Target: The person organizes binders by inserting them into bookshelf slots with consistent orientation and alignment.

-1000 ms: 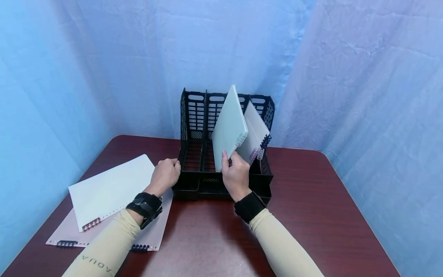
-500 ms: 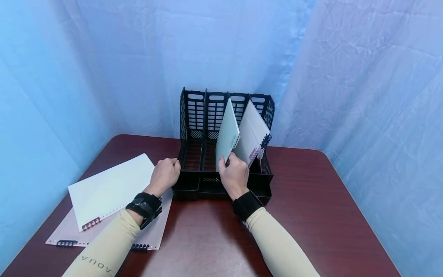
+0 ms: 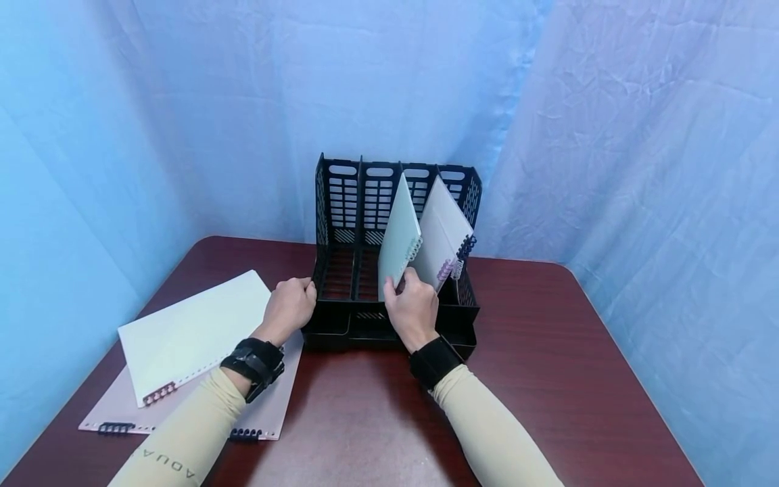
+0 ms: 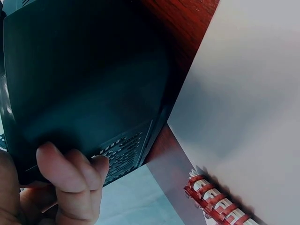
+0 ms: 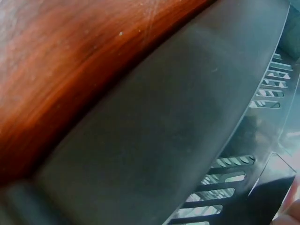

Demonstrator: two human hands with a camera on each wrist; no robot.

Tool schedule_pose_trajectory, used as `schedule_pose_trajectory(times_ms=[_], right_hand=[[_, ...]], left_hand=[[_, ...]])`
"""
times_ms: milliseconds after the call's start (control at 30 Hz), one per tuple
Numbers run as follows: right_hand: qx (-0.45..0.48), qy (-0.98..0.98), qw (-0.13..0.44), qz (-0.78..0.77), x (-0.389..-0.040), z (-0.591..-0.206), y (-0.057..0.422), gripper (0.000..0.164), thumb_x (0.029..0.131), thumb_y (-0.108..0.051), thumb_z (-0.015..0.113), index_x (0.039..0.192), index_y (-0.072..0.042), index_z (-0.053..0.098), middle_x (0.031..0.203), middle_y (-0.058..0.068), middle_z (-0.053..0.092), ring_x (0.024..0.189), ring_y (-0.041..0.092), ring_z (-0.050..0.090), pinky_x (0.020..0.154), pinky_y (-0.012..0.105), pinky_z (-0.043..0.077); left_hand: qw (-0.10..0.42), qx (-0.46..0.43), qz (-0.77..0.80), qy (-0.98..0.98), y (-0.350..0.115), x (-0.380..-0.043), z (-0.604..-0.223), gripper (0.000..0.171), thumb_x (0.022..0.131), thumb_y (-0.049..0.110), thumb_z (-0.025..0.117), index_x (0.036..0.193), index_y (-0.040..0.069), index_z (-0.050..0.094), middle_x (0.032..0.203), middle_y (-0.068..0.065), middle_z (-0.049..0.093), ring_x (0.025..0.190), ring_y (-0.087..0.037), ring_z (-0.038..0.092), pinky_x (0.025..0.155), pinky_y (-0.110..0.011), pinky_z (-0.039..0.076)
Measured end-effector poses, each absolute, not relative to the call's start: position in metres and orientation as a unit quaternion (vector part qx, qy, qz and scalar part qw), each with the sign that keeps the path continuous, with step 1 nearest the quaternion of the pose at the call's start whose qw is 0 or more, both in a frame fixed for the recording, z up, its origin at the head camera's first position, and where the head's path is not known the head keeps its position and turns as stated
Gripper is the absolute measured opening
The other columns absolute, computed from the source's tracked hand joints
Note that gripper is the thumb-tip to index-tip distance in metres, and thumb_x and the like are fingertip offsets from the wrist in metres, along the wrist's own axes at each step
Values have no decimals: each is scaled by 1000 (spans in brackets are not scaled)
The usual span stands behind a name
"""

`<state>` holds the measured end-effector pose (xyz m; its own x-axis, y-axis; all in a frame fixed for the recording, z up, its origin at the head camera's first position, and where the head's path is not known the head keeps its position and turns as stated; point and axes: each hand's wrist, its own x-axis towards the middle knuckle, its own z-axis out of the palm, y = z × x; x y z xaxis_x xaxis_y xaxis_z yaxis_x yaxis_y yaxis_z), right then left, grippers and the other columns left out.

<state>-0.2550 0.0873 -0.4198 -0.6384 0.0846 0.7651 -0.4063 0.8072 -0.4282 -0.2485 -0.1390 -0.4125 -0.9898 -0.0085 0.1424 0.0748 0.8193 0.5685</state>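
Observation:
A black slatted file organizer [image 3: 341,270] stands at the back middle of the table. My left hand [image 3: 289,310] grips its front left corner; in the left wrist view, curled fingers [image 4: 75,176] bend over the side panel's edge. Inside a middle slot, a pale green loose-leaf notebook [image 3: 398,233] stands upright, its ring binding facing me. My right hand [image 3: 414,308] pinches its lower front corner between thumb and fingers. To its right, pale notebooks [image 3: 439,233] with purple and dark rings lean in the organizer. The right wrist view shows mostly the organizer's front panel [image 5: 154,122].
Left of the organizer, a white notebook [image 3: 195,331] with reddish rings overlaps a pinkish notebook [image 3: 112,406] with black rings on the table. The dark red tabletop [image 3: 548,358] extends rightward. Blue curtains [image 3: 243,115] hang behind and at both sides.
The green notebook has gone down into the organizer's slot and stands more upright. My right hand has shifted slightly left with it. The left hand has stayed in place.

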Motion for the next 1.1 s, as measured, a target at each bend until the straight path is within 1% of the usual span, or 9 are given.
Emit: schedule_pose_trajectory(times_ms=[100, 233, 267, 333, 500, 567, 733, 867, 1100], right_hand=[[96, -856, 413, 297, -255, -420, 88, 19, 82, -23, 69, 77, -13, 54, 56, -5, 53, 45, 13, 50, 42, 36, 41], [103, -854, 409, 305, -255, -419, 89, 19, 82, -25, 69, 78, -13, 54, 58, -5, 54, 46, 11, 51, 42, 34, 43], [105, -853, 408, 307, -255, -419, 89, 19, 82, -25, 69, 78, -13, 55, 58, -5, 55, 47, 10, 51, 43, 34, 43], [110, -852, 404, 314, -254, -419, 90, 17, 83, -24, 69, 80, -12, 56, 59, -6, 56, 48, 8, 52, 44, 31, 44], [122, -844, 391, 345, -250, -418, 93, 19, 83, -26, 71, 83, -11, 59, 59, -7, 57, 49, 1, 51, 46, 26, 45], [124, -842, 385, 356, -248, -417, 93, 21, 82, -28, 72, 82, -12, 59, 59, -8, 58, 49, -1, 51, 46, 24, 45], [128, -835, 388, 368, -242, -417, 94, 26, 79, -33, 74, 77, -13, 57, 57, -7, 58, 50, -3, 50, 46, 23, 45], [133, -829, 395, 372, -238, -416, 95, 29, 79, -34, 74, 75, -12, 56, 58, -5, 59, 50, -1, 51, 47, 24, 46], [137, -829, 389, 377, -230, -417, 96, 32, 80, -37, 74, 73, -12, 54, 59, -4, 59, 51, -1, 51, 48, 22, 46]], left_hand=[[68, -17, -300, -951, -139, -248, -413, 31, 102, 22, 38, 100, 4, 64, 53, -2, 38, 43, -18, 40, 43, -29, 32], [63, -16, -301, -951, -140, -248, -413, 34, 102, 22, 38, 118, 2, 61, 52, -2, 38, 42, -18, 40, 42, -29, 32], [62, -16, -301, -951, -140, -248, -413, 35, 102, 22, 39, 120, 2, 61, 52, -2, 38, 42, -18, 39, 42, -29, 32], [63, -16, -301, -952, -140, -248, -413, 33, 102, 22, 39, 118, 3, 61, 52, -2, 38, 42, -18, 39, 43, -29, 32], [70, -18, -298, -952, -140, -248, -412, 28, 102, 21, 39, 101, 5, 62, 53, -2, 38, 44, -18, 40, 43, -29, 32], [70, -17, -297, -952, -140, -249, -412, 29, 102, 21, 39, 101, 5, 63, 53, -2, 39, 44, -18, 40, 43, -30, 32], [65, -14, -295, -953, -141, -249, -412, 32, 102, 22, 39, 116, 4, 62, 54, -2, 40, 43, -18, 40, 44, -30, 33], [60, -13, -298, -953, -140, -248, -412, 37, 102, 22, 40, 129, 4, 56, 55, -3, 41, 43, -18, 41, 44, -30, 34], [57, -12, -295, -954, -141, -249, -412, 38, 102, 22, 40, 133, 4, 52, 56, -4, 43, 42, -18, 41, 43, -30, 35]])
